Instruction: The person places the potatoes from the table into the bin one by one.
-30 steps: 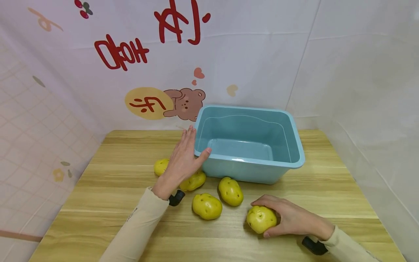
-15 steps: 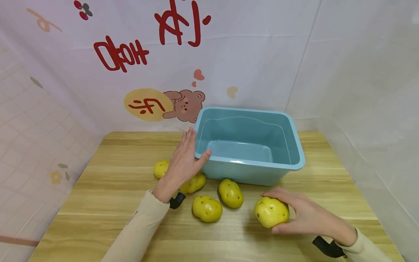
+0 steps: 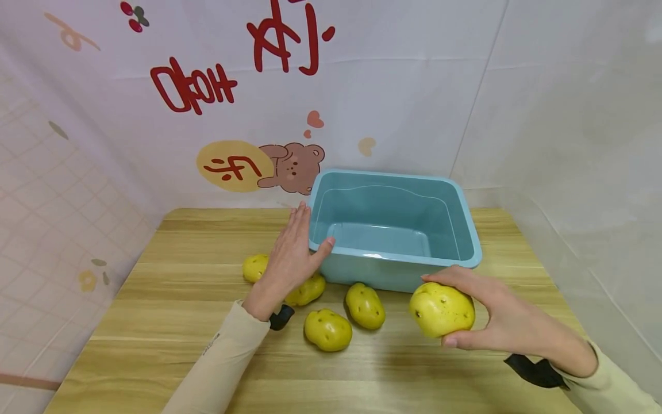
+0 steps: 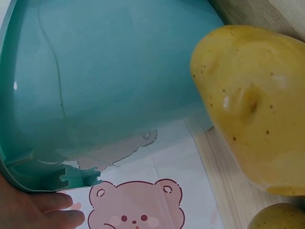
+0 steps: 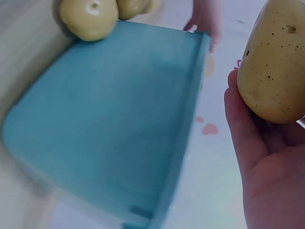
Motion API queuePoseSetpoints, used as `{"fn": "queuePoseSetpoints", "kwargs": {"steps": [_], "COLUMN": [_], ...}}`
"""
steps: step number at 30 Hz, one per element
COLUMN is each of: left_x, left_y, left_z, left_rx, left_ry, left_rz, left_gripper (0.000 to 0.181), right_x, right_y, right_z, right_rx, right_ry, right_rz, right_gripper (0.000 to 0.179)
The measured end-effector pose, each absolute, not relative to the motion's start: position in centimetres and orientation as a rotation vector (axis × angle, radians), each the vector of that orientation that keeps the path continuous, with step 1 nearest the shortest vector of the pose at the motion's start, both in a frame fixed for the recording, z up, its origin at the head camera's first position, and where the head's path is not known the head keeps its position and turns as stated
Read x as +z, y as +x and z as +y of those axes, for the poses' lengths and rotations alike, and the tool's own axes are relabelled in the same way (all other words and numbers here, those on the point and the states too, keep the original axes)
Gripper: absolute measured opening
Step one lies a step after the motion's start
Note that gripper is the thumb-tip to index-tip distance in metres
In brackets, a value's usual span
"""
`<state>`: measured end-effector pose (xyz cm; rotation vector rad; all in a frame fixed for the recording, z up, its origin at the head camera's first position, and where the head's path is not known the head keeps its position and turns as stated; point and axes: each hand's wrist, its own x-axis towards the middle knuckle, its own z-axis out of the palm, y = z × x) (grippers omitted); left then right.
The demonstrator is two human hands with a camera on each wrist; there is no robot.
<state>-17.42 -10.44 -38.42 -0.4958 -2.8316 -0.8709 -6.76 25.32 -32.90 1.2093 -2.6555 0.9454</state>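
Observation:
My right hand (image 3: 501, 313) grips a yellow potato (image 3: 442, 309) between thumb and fingers, lifted above the table in front of the bin's right end. In the right wrist view the same potato (image 5: 274, 67) sits against the fingers. A light-blue plastic bin (image 3: 393, 275) stands at the back, with nothing inside it. On its left rim my left hand (image 3: 289, 253) rests, fingers straight and thumb over the front corner. The fingers (image 4: 57, 214) touch the rim in the left wrist view. Partly hidden by that hand are two potatoes, one farther left (image 3: 254, 268) and one nearer the bin (image 3: 306, 289).
Two more potatoes lie before the bin, one close to its front wall (image 3: 365, 306) and one nearer me (image 3: 328, 330). The wooden table (image 3: 170, 299) ends at a white printed sheet (image 3: 403, 86) behind the bin.
My right hand has lifted the potato off the table and moved it up and to the right. My left hand stays on the bin's rim, and the other potatoes lie where they were.

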Motion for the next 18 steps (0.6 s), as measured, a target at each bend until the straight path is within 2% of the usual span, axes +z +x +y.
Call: {"fn": "queuePoseSetpoints", "kwargs": {"steps": [8,18], "left_x": [-38.4,-38.5], "left_y": [-17.4,-17.3], "left_z": [-10.4,-10.3], "left_rx": [-0.882,-0.89], "left_ry": [-0.492,-0.493], "left_rz": [-2.839,-2.816], "left_gripper": [0.091,0.091], "right_x": [-29.7,-26.7], "right_y": [-8.1,-11.9], "right_z": [24.5,24.0], "right_rx": [0.922,0.824], "right_ry": [1.218,1.256], "right_rz": [-2.624,-2.488], "right_gripper": [0.085,0.078]}}
